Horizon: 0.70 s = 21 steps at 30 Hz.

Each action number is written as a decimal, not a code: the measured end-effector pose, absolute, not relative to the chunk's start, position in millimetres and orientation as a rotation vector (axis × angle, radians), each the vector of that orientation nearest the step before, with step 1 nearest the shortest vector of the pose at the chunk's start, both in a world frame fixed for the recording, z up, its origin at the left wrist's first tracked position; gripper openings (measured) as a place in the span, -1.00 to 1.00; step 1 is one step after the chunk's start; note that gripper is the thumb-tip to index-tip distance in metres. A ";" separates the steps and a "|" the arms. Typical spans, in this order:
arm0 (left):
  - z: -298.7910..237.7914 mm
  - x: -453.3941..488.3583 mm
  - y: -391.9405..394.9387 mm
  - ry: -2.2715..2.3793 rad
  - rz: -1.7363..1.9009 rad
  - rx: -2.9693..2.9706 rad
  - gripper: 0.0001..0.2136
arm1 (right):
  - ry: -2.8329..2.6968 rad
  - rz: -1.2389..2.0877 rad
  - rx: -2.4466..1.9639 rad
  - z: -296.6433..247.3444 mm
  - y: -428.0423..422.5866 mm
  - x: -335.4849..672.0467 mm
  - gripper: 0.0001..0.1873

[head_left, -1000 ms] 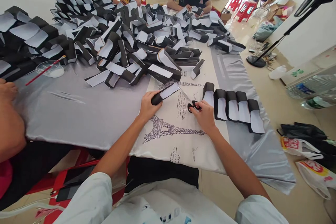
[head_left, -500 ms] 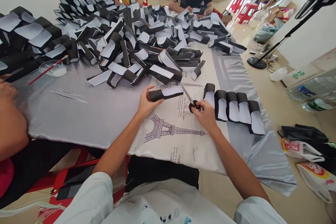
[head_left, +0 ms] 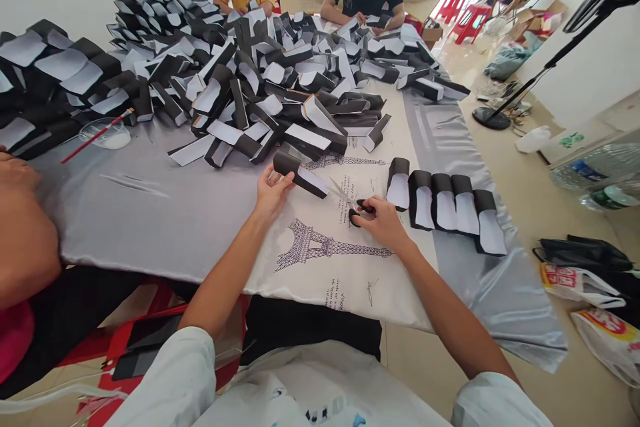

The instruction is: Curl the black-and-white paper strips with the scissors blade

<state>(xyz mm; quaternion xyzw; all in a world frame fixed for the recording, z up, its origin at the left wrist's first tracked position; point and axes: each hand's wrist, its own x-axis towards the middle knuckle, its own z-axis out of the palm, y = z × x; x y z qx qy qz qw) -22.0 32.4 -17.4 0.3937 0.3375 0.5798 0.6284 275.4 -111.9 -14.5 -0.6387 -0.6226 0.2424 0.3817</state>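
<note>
My left hand is closed on the left end of a folded black-and-white paper box, held tilted with its right end lower. In my right hand is a pair of scissors with black handles; the blades are spread and point at the box's right end, a small gap apart from it. Beneath both hands lies a pale cloth printed with Eiffel Towers. Just right of my right hand stands a row of several similar boxes.
A big heap of black-and-white boxes covers the table's far side. A red brush rests on a plastic dish at left. One person's arm is at my left; two people sit opposite. A fan stand is at right.
The box in my left hand has swung from nearly level to sloping down rightward. My right hand has shifted slightly left and down, and the scissor blades have spread.
</note>
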 end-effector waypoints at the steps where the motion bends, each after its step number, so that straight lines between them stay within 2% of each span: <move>1: -15.7 -22.0 31.4 0.759 1.317 0.897 -0.36 | -1.617 0.612 -1.631 -15.8 -111.8 275.1 -0.77; 12: -6.6 -19.5 24.5 0.741 1.306 0.904 -0.52 | -1.718 0.513 -1.718 -18.3 -115.6 268.0 -0.78; 21: -9.5 -19.5 26.5 0.746 1.299 0.908 -0.53 | -1.579 0.478 -1.603 -5.8 -116.7 268.3 -0.71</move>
